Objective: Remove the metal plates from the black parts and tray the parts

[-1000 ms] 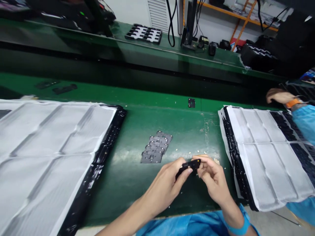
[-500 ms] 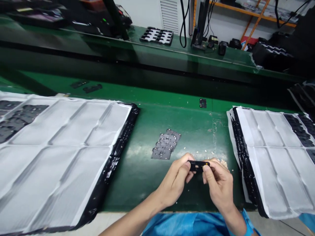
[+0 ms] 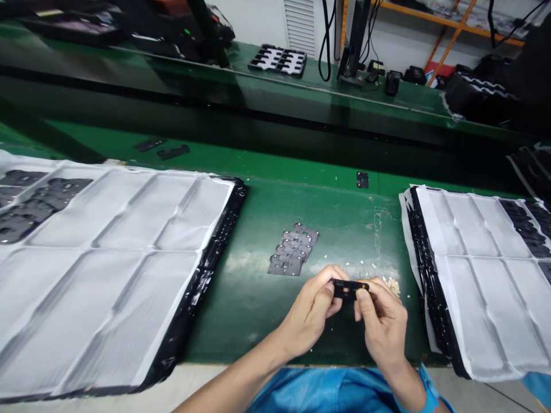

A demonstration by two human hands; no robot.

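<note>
Both hands grip one flat black plastic part (image 3: 346, 289) with small cutouts and a yellow spot near its right end. My left hand (image 3: 312, 307) pinches the left end between thumb and fingers. On the right end, the thumb of my right hand (image 3: 382, 315) presses the front while its fingers curl behind. The part is tilted, so its broad face is foreshortened. Just beyond my left hand, several similar dark grey plates (image 3: 293, 251) lie overlapping in a row on the green table (image 3: 241, 310). A small pile of pale crumbs (image 3: 391, 285) sits behind my right hand.
A large white-lined tray (image 3: 129, 287) in black wrap stands at left, with dark plates in its far-left pockets. Another lined tray (image 3: 486, 287) stands at right, partly filled. A small black piece (image 3: 362, 179) lies farther back. A raised shelf (image 3: 267, 80) runs behind.
The view has shifted slightly, so the trays and table appear a little moved. Both hands keep their grip on the black part, which has tilted slightly.
</note>
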